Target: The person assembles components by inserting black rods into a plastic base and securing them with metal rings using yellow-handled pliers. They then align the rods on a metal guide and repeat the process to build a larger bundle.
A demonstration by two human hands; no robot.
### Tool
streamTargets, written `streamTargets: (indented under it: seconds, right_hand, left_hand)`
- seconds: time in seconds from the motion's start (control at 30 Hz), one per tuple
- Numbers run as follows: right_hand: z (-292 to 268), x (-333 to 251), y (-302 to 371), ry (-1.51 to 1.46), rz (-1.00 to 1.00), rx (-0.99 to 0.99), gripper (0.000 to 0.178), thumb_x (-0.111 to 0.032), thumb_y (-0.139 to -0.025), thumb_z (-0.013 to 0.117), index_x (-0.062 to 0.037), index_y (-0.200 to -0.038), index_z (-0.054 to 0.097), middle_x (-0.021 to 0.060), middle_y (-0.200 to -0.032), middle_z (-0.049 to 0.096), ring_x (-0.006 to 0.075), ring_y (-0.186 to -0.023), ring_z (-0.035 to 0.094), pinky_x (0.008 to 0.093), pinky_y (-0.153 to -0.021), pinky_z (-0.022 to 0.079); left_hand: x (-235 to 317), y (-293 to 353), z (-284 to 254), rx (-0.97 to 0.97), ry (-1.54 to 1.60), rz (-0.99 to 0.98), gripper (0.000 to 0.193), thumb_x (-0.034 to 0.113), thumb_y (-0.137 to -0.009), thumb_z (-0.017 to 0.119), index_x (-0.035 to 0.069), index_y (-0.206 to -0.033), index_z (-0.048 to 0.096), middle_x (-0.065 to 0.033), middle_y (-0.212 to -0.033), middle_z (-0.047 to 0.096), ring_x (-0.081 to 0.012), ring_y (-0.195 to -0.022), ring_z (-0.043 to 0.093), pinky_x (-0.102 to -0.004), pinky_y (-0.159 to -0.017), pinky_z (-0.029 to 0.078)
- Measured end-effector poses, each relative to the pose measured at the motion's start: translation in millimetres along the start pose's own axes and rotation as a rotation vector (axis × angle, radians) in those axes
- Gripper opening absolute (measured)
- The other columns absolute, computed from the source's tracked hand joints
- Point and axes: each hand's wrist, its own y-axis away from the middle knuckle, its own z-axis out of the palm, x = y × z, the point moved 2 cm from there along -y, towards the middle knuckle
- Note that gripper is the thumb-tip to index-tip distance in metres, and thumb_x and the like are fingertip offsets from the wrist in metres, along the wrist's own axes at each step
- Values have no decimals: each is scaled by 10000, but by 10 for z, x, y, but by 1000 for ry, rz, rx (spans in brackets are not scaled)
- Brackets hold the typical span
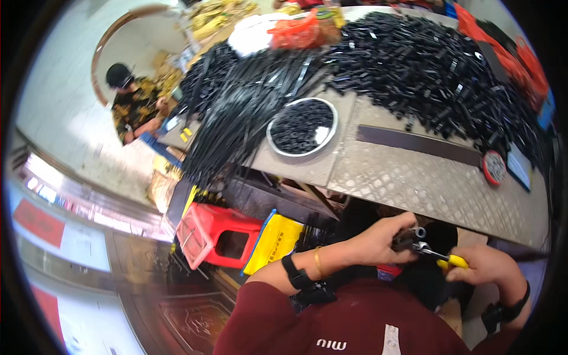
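My left hand [386, 238] is closed around a dark metal piece with a round tubular end [419, 232]; the fingers hide much of it. In my right hand [482, 266] is a pair of pliers with yellow handles [457, 261]. The metal jaws of the pliers reach left and meet the piece, or lie right beside it; I cannot tell which. Both hands are in front of my body, just below the near edge of the table [408, 183].
A heap of short black pieces [426, 65] and long black strips [248, 100] covers the far table. Nearer lie a bowl of small black parts [270, 135], a dark bar [414, 144] and a red tub [486, 170]. Left are a red stool [204, 251] and a seated person [142, 106].
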Motion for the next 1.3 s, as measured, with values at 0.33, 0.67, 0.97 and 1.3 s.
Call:
streamTargets:
  seconds: [0.33,0.67,0.97,1.3]
  right_hand:
    - [786,226,-67,-1291,37,-394,728,-309,-767,720,-14,-1303,325,221,-762,599,261,-543,607,359,-509,491]
    - [253,69,-102,-819,111,-201,579,-83,-838,560,-43,-1340,274,160,-877,630,238,-724,645,309,-653,522]
    - [547,65,-152,-1267,124,-275,508,-101,-884,489,-67,-1348,286,172,-775,629,237,-537,610,308,-486,505]
    - [302,-159,-59,338,-135,590,605,-21,-735,569,-41,-1306,369,160,-992,555,298,-879,551,373,-752,454]
  left_hand:
    - [52,25,12,-58,10,280,387,130,-641,819,60,-911,552,16,-805,498,-73,-738,472,-246,-659,422]
    - [-39,-73,-148,-118,97,118,418,119,-600,845,67,-923,585,10,-829,540,-74,-742,492,-233,-660,418]
    - [-19,-31,-138,-80,266,17,426,152,-582,861,75,-897,584,13,-821,556,-80,-740,495,-248,-701,423]
    - [-128,-58,-196,21,106,52,421,118,-588,853,71,-888,562,16,-826,520,-66,-741,455,-227,-661,409]
